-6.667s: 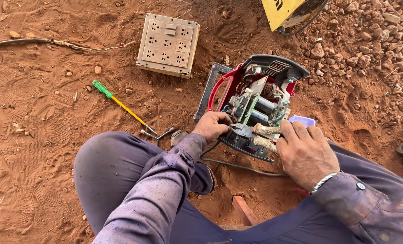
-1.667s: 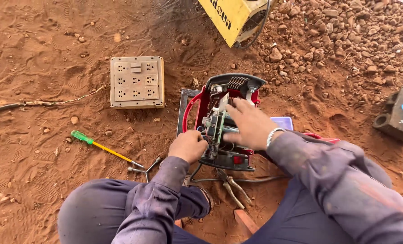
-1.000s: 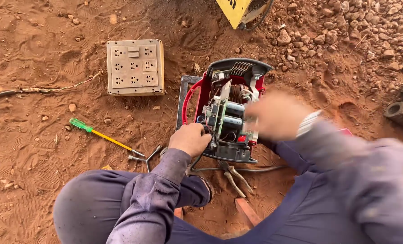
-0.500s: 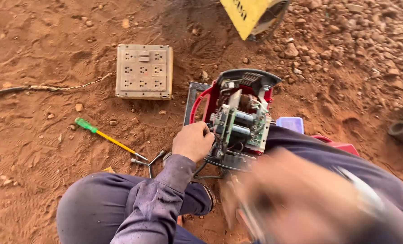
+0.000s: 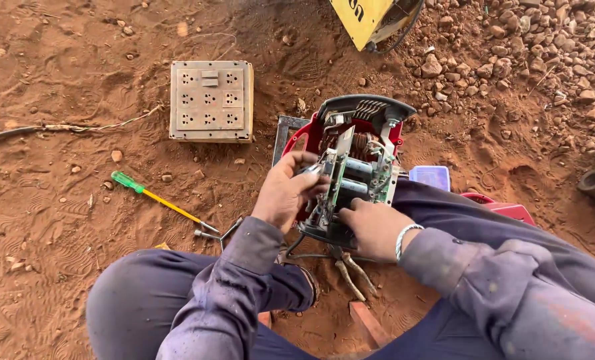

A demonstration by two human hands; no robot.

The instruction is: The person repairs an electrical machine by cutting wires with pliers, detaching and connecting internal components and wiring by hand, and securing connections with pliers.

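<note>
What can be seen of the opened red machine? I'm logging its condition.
The red machine sits on red dirt between the person's legs, tilted, its red casing open under a black vented top. Inside show a circuit board, dark cylindrical parts and a copper-coloured coil. The left hand grips its left side; the right hand rests at its lower edge. Cables run out below it.

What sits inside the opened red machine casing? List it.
Inside the red machine casing: an upright green circuit board, grey cylindrical capacitors and a copper coil. The hands, left and right, cover the lower parts.
</note>
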